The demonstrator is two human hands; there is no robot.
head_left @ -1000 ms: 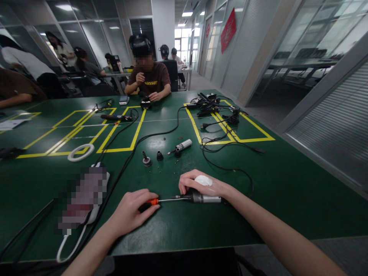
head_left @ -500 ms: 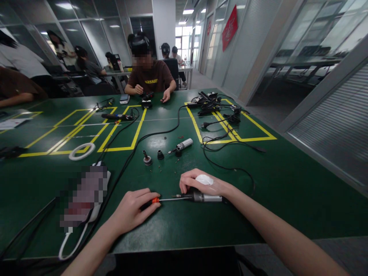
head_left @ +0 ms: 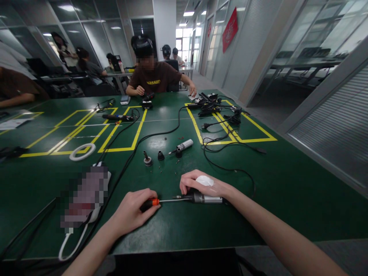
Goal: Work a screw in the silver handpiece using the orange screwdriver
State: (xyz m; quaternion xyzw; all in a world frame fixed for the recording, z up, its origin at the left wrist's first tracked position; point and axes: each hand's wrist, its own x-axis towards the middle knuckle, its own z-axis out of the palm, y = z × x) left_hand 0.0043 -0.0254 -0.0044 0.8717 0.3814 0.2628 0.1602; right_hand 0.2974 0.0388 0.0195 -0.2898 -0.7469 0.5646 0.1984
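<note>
**Screwdriver tip set into the tool I pin to the table**

My left hand (head_left: 132, 212) is wrapped around the black-and-orange handle of a slim screwdriver (head_left: 155, 201), fingers curled over the grip so only the orange collar and the thin steel shaft show past my thumb. The shaft runs level to the right, and its tip meets the dark nose of a cylindrical silver-and-black hand tool (head_left: 204, 199) lying on its side on the green table top (head_left: 287, 199). My right hand (head_left: 201, 184) lies over that tool from above, fingers bent down across its front end and pressing it to the table; a white patch sits on the back of this hand.

Just beyond my hands lie loose parts: a small metal piece with a stem on a round base (head_left: 147, 159), a small black cone-shaped cap (head_left: 160, 155) beside it, and a second silver-and-black tool body (head_left: 181, 147), with tiny screws scattered between them. A black cable (head_left: 230, 168) curls to the right of them. A white power strip (head_left: 86, 199) lies to my left, and a white ring (head_left: 82, 151) farther back inside the yellow floor-tape lines. Across the table a person in a brown shirt (head_left: 156, 79) reaches toward a heap of black cables (head_left: 208, 103).
</note>
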